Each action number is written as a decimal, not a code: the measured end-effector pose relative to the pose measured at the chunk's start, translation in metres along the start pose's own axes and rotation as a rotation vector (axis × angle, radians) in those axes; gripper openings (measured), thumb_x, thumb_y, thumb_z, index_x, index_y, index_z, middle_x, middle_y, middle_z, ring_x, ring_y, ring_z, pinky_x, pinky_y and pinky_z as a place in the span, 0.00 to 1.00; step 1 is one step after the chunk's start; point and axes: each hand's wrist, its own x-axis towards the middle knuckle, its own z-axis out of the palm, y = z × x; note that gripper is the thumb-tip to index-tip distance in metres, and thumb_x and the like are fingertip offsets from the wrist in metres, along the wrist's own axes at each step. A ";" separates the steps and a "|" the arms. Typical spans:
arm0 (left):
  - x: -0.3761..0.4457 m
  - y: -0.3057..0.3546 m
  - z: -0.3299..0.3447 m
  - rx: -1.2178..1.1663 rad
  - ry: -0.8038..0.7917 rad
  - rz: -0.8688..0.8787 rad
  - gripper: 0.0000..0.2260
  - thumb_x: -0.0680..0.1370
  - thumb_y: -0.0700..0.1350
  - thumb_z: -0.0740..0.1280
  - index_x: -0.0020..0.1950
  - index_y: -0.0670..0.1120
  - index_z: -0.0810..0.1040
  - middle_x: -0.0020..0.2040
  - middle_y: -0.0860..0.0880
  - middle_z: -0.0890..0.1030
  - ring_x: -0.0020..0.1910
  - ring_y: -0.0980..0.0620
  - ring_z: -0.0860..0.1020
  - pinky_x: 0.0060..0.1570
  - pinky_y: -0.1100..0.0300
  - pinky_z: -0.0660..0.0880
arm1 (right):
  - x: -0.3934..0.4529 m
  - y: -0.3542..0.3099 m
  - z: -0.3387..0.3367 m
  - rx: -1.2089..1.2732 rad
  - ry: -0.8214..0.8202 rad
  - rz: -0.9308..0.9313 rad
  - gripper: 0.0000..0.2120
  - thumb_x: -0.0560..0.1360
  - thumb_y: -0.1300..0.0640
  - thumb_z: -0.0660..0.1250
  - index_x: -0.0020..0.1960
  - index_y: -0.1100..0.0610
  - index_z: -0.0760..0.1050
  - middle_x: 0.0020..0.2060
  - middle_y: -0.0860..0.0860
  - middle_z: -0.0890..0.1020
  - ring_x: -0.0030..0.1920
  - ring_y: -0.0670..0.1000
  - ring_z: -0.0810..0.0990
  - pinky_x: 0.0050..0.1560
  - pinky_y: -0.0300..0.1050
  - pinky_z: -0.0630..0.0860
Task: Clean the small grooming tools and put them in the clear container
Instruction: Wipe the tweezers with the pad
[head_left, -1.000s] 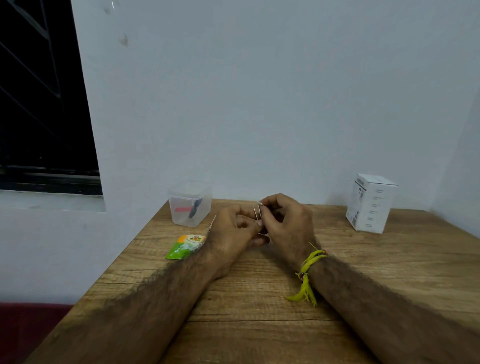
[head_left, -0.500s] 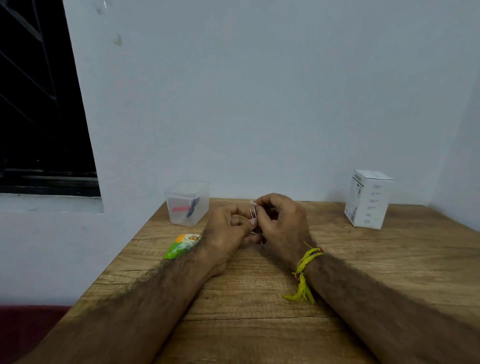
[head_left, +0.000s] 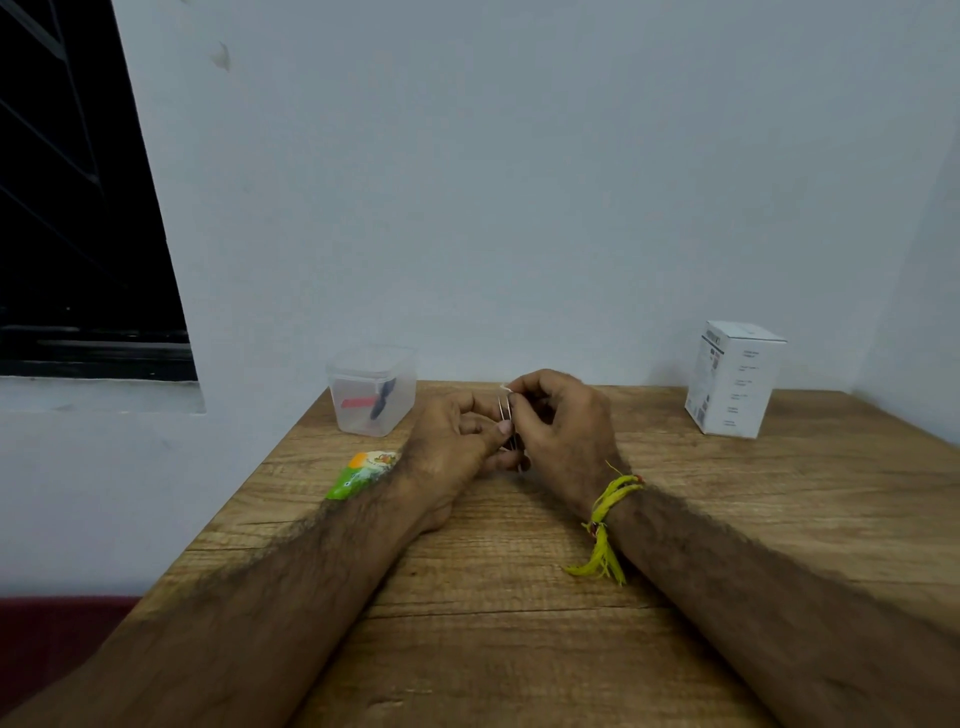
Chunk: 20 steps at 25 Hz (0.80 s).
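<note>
Both forearms lie on the wooden worktop (head_left: 519, 649), reaching away from the camera, with a yellow thread band (head_left: 608, 512) tied round the right wrist. The two hands meet near the middle of the worktop. The left hand (head_left: 452, 447) has its fingers curled and its thumb pressed against a thin metal tool (head_left: 505, 415), which stands roughly upright between the hands. The right hand (head_left: 563, 434) pinches the top of the same tool with thumb and forefinger, and a small white scrap shows at those fingertips; what it is cannot be told. Just left of the left wrist lies a green and orange packet (head_left: 361, 474). Farther back on the left stands the clear container (head_left: 371, 395), with a red thing and a dark thing inside. Far right stands a white box (head_left: 732, 384), near the wall.
</note>
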 end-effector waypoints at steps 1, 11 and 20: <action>-0.001 0.000 0.001 -0.002 0.002 -0.001 0.06 0.79 0.31 0.68 0.55 0.34 0.78 0.44 0.34 0.84 0.39 0.43 0.85 0.37 0.59 0.82 | 0.000 0.000 0.000 -0.002 0.000 0.005 0.03 0.75 0.60 0.71 0.43 0.56 0.82 0.34 0.47 0.83 0.36 0.44 0.82 0.37 0.38 0.79; -0.003 0.003 0.002 -0.010 0.009 -0.008 0.06 0.78 0.30 0.68 0.55 0.34 0.80 0.42 0.38 0.83 0.38 0.49 0.85 0.37 0.61 0.82 | 0.000 0.003 -0.001 -0.064 0.005 -0.015 0.03 0.74 0.60 0.71 0.43 0.55 0.83 0.34 0.44 0.82 0.37 0.41 0.81 0.39 0.34 0.77; -0.001 0.003 -0.001 -0.006 0.003 -0.025 0.06 0.79 0.30 0.67 0.55 0.35 0.79 0.45 0.37 0.84 0.40 0.48 0.85 0.37 0.61 0.82 | -0.002 0.000 0.000 -0.116 -0.009 -0.111 0.02 0.74 0.60 0.70 0.43 0.56 0.82 0.37 0.46 0.82 0.39 0.43 0.80 0.41 0.39 0.78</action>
